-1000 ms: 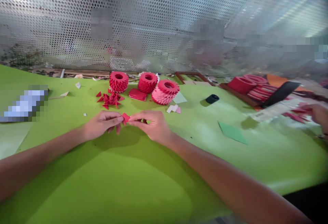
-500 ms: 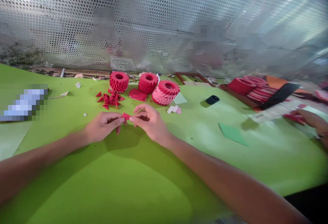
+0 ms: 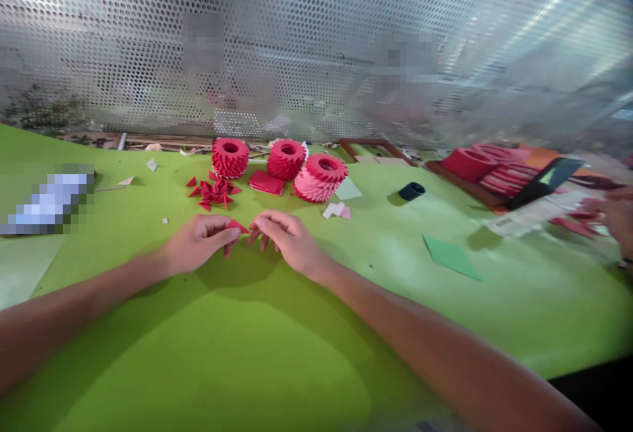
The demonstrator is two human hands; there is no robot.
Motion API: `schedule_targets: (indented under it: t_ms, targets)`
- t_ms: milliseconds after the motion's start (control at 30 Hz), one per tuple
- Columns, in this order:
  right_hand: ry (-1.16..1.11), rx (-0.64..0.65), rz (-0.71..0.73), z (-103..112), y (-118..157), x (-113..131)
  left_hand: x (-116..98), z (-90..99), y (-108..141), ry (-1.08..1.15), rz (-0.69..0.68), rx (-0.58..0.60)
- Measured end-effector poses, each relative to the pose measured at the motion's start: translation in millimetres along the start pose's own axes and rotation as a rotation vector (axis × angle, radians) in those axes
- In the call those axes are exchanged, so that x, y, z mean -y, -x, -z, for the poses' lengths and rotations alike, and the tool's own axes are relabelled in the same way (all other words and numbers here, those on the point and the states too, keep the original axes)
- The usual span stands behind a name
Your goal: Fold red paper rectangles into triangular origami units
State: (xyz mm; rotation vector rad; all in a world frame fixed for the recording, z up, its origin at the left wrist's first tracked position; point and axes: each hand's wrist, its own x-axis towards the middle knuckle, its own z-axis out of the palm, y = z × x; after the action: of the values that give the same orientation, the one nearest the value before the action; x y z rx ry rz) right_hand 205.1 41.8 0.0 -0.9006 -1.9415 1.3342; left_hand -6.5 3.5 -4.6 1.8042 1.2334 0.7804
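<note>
The left hand point(image 3: 195, 246) is pinching a small, red, folded-paper triangle point(image 3: 238, 226) between thumb and fingers, on the near side of a pile of pointed red paper pieces point(image 3: 213, 192) on the smooth lime-green table point(image 3: 222, 359). The right hand point(image 3: 294, 242) is hovering at the triangle's right tip, fingers loosely curled; whether they are touching it, I cannot tell. A loosening left pinch could let the folds spring open; squeezing too hard could crumple the tip.
</note>
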Motion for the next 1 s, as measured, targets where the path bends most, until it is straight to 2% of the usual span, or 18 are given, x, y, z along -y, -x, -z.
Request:
schedule_targets:
  t_ms: [200,367,533,633,733,1000]
  targets:
    - [0.33,0.074,0.148,-5,6,5,-1,-0.5,1,0.053,0.047,0.057]
    - [0.512,0.004,0.259,-2,7,4,-3,1.6,1,0.113,0.081,0.082]
    - [0.694,-0.085,0.485,0,5,-3,0,2.3,-1,0.15,0.099,0.072]
    - [0.741,-0.12,0.559,0,5,-5,1,2.4,-2,0.175,0.094,0.068]
    - [0.673,-0.145,0.558,-2,5,-5,2,2.6,-2,0.184,0.078,0.068]
    - [0.483,-0.16,0.416,-7,6,-2,-3,0.6,-1,0.16,-0.007,0.039]
